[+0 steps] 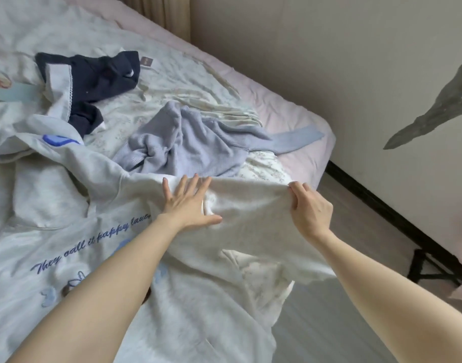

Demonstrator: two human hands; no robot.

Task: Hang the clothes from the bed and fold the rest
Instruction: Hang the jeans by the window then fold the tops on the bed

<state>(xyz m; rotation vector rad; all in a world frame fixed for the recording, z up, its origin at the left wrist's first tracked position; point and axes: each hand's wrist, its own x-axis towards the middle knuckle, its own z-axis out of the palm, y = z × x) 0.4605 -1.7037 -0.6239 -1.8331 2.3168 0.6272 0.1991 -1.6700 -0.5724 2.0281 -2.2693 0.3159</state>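
Head view: on the bed, the left hand presses flat, fingers spread, on a white sweatshirt; the right hand pinches its raised sleeve edge. A blue sweater lies just beyond.

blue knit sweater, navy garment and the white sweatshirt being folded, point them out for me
blue knit sweater (188, 142), head view, on its bunched body
navy garment (104, 77), head view, on the dark middle panel
white sweatshirt (251, 213), head view, on the folded-over part between the hands
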